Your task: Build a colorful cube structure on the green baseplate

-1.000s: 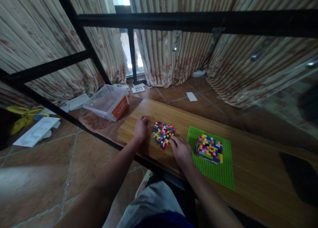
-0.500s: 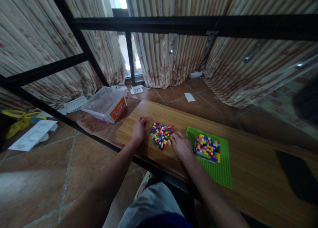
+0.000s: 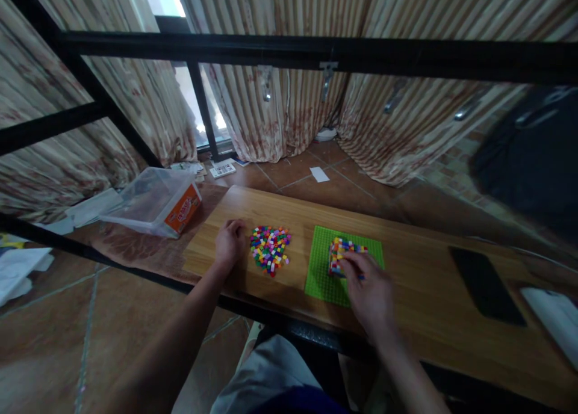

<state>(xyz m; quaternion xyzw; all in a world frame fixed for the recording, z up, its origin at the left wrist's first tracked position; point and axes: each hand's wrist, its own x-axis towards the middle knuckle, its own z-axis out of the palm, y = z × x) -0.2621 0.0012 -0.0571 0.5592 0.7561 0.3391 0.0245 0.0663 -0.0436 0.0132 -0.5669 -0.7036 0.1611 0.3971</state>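
The person's right hand [image 3: 374,292] is over the multicoloured brick block [image 3: 336,248], thumb and fingertips drawn together at its top; whether a brick is pinched between them cannot be told. The block sits on the green baseplate [image 3: 318,275], its near side partly hidden by the hand. The left hand [image 3: 229,244] rests loosely curled on the wooden table [image 3: 419,287], just beside the heap of small loose bricks [image 3: 270,245]; one cannot tell whether it holds anything. The heap lies between the left hand and the baseplate, apart from both. Farther right on the table lies a flat black object [image 3: 487,284]. Beyond the table's left end, a clear plastic box [image 3: 147,200] with an orange label stands on a reddish-brown mat [image 3: 129,245].
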